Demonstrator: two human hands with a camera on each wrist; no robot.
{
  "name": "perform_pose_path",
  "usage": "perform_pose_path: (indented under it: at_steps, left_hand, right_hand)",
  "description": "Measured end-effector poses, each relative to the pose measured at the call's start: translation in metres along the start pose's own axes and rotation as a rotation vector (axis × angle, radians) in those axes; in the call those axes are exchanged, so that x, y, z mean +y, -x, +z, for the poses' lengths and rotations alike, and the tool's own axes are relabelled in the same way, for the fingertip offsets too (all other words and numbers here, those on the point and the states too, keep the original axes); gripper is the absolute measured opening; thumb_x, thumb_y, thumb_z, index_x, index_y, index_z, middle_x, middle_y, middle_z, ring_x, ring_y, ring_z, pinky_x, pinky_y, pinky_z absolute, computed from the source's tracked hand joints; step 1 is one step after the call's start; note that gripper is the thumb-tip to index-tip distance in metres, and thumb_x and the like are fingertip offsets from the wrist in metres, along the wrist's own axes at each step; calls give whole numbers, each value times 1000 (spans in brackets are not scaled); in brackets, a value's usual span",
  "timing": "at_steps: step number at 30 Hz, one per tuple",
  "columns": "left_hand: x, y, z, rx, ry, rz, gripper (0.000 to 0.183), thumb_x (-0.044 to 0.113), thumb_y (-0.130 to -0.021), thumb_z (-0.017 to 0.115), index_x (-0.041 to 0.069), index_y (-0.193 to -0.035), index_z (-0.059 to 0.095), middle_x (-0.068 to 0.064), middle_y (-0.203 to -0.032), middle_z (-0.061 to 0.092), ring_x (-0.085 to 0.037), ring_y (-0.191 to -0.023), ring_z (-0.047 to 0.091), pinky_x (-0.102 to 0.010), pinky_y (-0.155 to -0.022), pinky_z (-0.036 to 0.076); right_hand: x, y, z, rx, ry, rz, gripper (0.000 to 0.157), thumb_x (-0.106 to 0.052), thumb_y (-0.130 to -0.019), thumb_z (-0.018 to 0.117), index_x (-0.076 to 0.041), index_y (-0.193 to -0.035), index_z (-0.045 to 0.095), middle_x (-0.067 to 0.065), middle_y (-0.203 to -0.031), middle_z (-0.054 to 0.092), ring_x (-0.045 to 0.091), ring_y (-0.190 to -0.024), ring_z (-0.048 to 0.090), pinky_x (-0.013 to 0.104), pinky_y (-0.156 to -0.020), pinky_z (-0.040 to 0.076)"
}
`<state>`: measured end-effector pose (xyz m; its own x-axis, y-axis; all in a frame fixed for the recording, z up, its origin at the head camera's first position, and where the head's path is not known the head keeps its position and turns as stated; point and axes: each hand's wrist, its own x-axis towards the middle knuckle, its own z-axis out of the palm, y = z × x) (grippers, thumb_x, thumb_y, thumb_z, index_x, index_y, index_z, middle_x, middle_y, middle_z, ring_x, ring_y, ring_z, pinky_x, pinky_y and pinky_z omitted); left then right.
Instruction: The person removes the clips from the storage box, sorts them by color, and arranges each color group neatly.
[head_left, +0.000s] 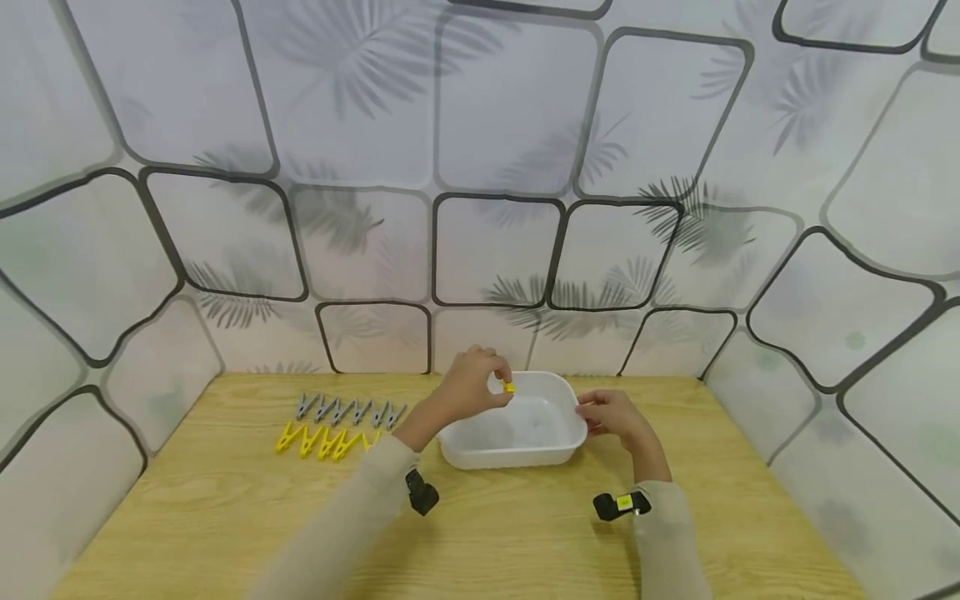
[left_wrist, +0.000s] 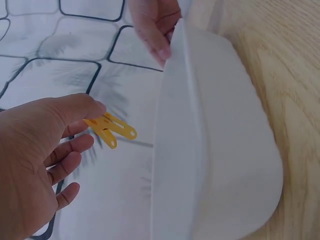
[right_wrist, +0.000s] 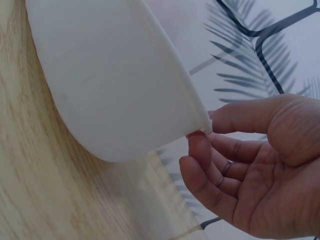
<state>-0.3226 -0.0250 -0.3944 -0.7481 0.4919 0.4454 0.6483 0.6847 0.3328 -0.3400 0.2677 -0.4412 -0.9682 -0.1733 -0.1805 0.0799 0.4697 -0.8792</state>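
Between thumb and index finger, my left hand (head_left: 472, 385) pinches a yellow clothespin (left_wrist: 111, 130) by one end; its two prongs point away from the fingers in the left wrist view. In the head view this hand is over the white plastic basin (head_left: 495, 457). At the basin's right end, my right hand (head_left: 611, 414) holds the rim, with the thumb on one side and curled fingers under the lip, as the right wrist view shows (right_wrist: 250, 160). The basin's inside, where it shows, is bare white.
On the wooden table (head_left: 225, 500), left of the basin, stand a row of grey clothespins (head_left: 340, 412) and, in front of it, a row of yellow clothespins (head_left: 325, 443). My left forearm partly covers the yellow row's right end. A patterned cloth wall (head_left: 495, 250) rises behind the table.
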Motion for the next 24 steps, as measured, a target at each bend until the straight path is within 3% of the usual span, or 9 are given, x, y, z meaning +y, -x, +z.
perform_pose_path:
  at_steps: [8,18,24]
  left_hand:
    - [-20,22,-31,137,102,5,17,15,-82,84,12,-92,70,-7,-94,68,-24,-92,59,-40,-85,49]
    - [-40,51,-57,139,275,-140,15,11,-84,83,11,-93,72,-7,-96,69,-20,-89,58,-40,-84,51]
    - [-51,69,-63,167,264,-183,14,11,-85,82,9,-94,72,-9,-98,69,-28,-97,60,-47,-89,50]
  right_hand:
    - [1,0,-1,0,-7,-9,36,-12,-99,63,11,-127,61,10,-94,71,13,-76,65,32,-71,60]
    - [0,-1,-1,-3,3,-7,37,-12,-99,63,11,-127,61,13,-96,71,13,-76,64,33,-72,60]
    - [0,-2,-2,-4,4,13,36,-12,-99,63,10,-127,61,14,-97,71,13,-77,65,31,-72,59]
